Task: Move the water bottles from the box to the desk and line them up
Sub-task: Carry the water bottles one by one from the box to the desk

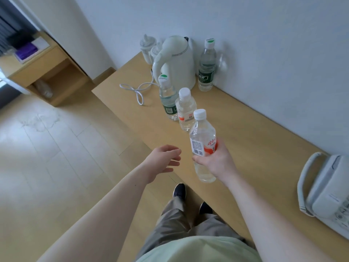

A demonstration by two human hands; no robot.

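The left hand [164, 160] hangs open over the counter's [245, 133] near edge, fingers loose and holding nothing. Further back a cord [136, 89] lies beside a white kettle [175, 61]. Two bottles [168, 99] stand in a row on the counter, touching; the right hand [215, 159] grips a third bottle [203, 140] upright at the row's near end. A fourth [206, 67] stands by the wall, a phone [328, 191] far right

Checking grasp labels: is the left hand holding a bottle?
No, the left hand is open and holds nothing; the right hand grips the red-label bottle.
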